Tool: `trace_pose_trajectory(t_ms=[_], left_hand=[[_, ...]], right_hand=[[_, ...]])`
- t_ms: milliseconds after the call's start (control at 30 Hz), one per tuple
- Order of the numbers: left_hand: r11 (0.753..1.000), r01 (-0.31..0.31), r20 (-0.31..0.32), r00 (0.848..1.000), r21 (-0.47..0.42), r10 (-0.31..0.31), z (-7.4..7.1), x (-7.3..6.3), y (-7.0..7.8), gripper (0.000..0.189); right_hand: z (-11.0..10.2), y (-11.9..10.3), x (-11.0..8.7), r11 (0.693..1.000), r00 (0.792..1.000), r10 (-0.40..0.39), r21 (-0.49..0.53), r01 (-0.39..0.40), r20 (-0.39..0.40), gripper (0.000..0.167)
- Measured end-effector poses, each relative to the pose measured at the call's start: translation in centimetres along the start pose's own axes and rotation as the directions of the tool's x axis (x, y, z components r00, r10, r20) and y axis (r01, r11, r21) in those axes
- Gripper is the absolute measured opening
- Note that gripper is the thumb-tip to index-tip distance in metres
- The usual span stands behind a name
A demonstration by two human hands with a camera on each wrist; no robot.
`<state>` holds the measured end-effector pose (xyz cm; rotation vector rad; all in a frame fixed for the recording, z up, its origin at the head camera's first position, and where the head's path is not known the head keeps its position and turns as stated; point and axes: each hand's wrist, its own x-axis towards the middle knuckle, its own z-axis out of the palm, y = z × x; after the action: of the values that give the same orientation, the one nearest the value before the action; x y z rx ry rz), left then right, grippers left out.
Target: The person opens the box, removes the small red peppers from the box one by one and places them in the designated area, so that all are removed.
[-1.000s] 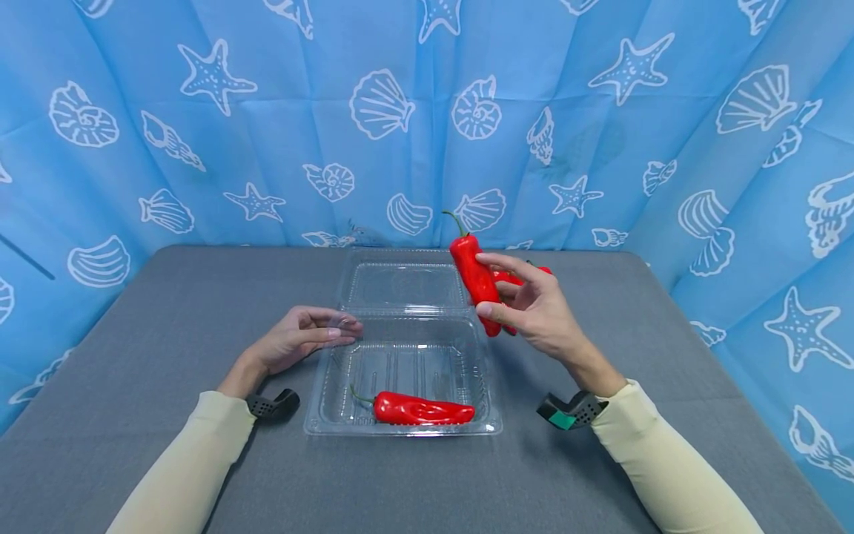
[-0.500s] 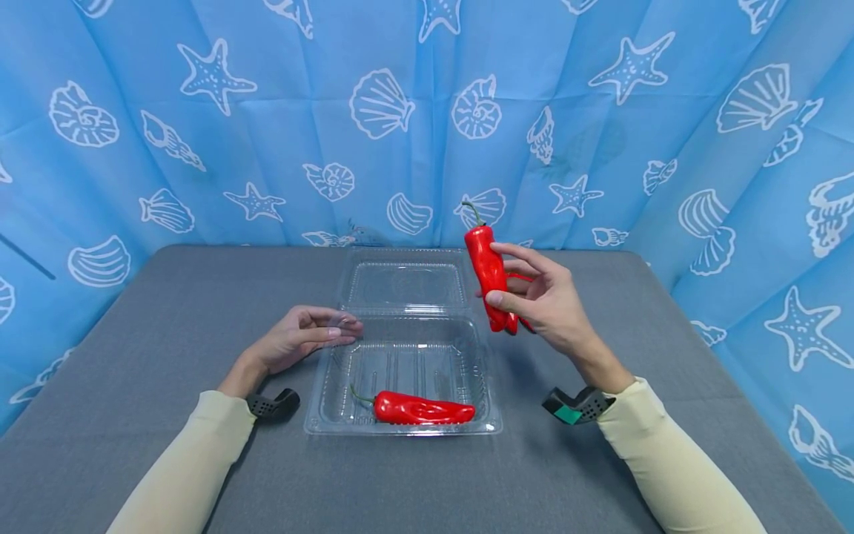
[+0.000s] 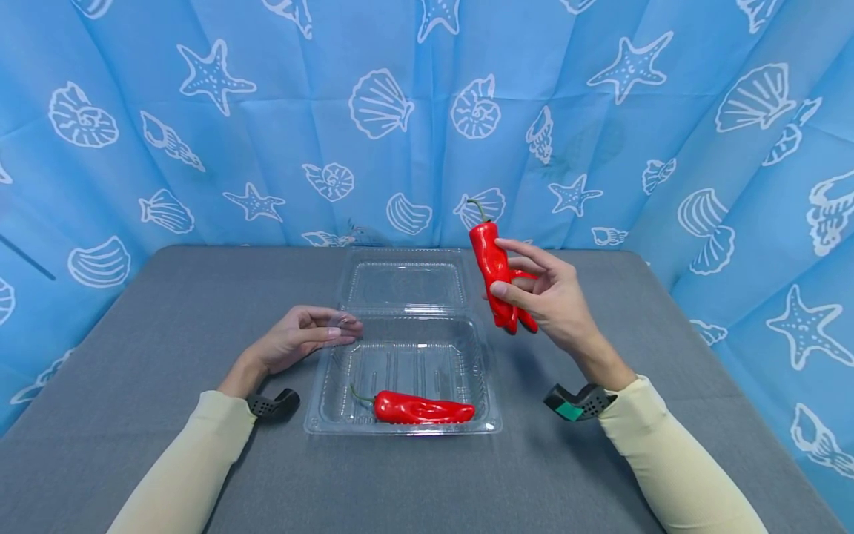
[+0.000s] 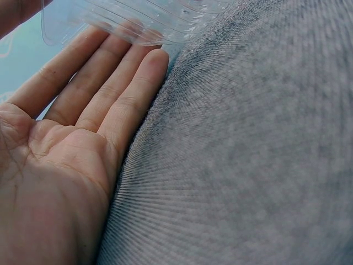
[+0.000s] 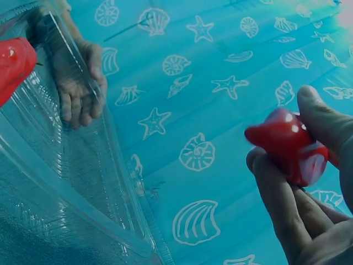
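A red pepper (image 3: pixel 492 271) with a green stem is held upright between the thumb and fingers of my right hand (image 3: pixel 554 300), raised beside the container. More red peppers (image 3: pixel 528 320) show behind it, partly covered by the hand. A clear plastic container (image 3: pixel 491 386) stands with its lid (image 3: pixel 408 285) laid back. One red pepper (image 3: pixel 423 409) lies inside, along the near wall. At the container's left side is my left hand (image 3: pixel 303 337). In the left wrist view its fingers (image 4: pixel 124 105) are nearly straight and touch the plastic wall.
Grey cloth covers the table (image 3: pixel 173 319), which ends at a blue curtain (image 3: pixel 287 148) with white sea shell prints. A black wrist device (image 3: pixel 273 404) sits on the left wrist, and another device (image 3: pixel 579 403) on the right.
My right hand has moved right and slightly up with the pepper, away from the container. The left hand, the container and the pepper inside stay still.
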<state>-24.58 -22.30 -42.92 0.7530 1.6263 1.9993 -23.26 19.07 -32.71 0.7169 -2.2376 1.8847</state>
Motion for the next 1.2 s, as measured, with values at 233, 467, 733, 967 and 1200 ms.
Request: trace_pose_trajectory(t_ms=[233, 467, 733, 967, 1200], left_hand=[[1.0, -0.003, 0.001, 1.0, 0.001, 0.003, -0.01, -0.01, -0.11, 0.038], [1.0, -0.001, -0.007, 1.0, 0.005, 0.001, 0.08, -0.03, -0.08, 0.037], [1.0, 0.013, -0.022, 1.0, 0.015, -0.012, 0.05, 0.01, 0.0, 0.037], [1.0, 0.018, -0.025, 1.0, 0.011, -0.018, 0.04, 0.03, 0.03, 0.037], [1.0, 0.026, -0.034, 0.999, 0.018, -0.025, 0.17, 0.04, 0.22, 0.037]], right_hand=[[-0.05, 0.18, -0.02, 1.0, 1.0, -0.016, -0.015, 0.016, 0.003, 0.057], [-0.17, -0.01, 0.09, 0.999, 0.999, -0.024, 0.031, 0.023, 0.041, 0.06], [-0.55, -0.15, 0.13, 1.0, 0.997, -0.004, 0.016, 0.003, 0.073, 0.066], [-0.5, 0.0, 0.16, 1.0, 0.997, -0.004, -0.019, 0.006, 0.081, 0.068], [-0.56, 0.02, 0.26, 1.0, 0.996, -0.01, -0.017, 0.012, 0.083, 0.068]])
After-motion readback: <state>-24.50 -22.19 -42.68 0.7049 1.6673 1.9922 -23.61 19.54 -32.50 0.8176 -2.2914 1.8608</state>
